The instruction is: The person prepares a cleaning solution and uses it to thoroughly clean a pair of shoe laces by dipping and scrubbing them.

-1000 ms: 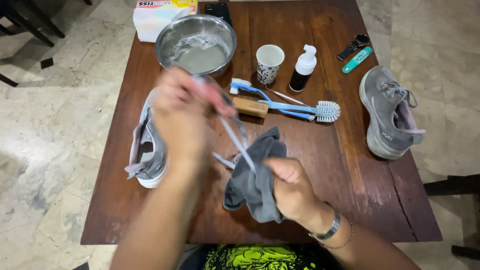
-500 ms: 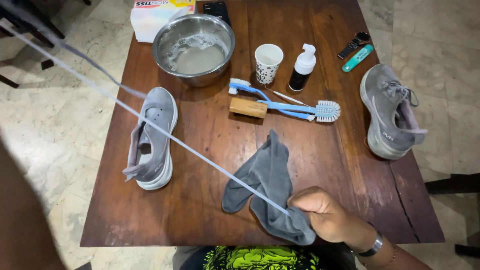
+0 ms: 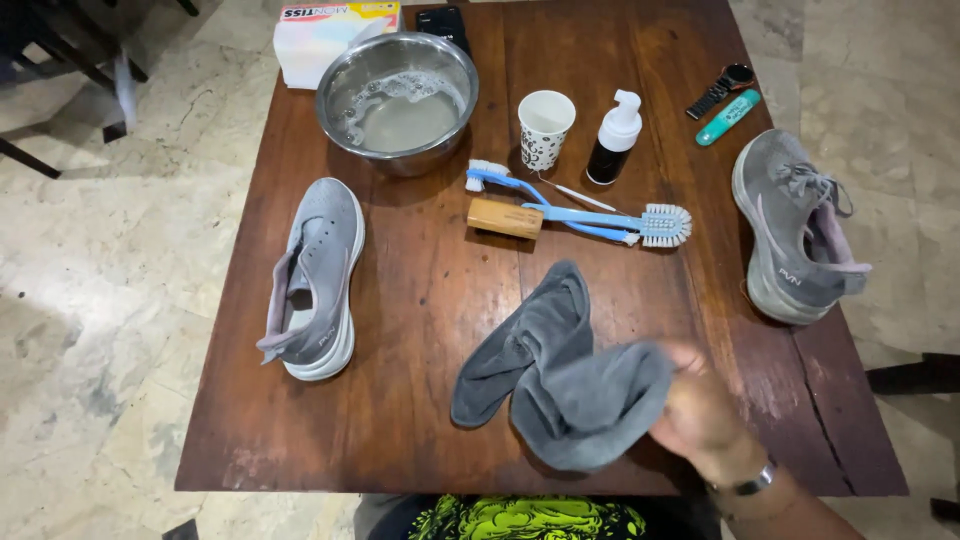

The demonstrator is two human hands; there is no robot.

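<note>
Right hand (image 3: 705, 415) on grey cloth (image 3: 560, 375)

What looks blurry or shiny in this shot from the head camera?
Head view: the right hand and the near edge of the grey cloth are smeared by motion blur; the wooden table shows soft glare; the steel bowl gleams; both shoes stay sharp.

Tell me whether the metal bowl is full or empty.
Partly full: the metal bowl holds cloudy water with foam along its far inner edge, well below the rim.
</note>
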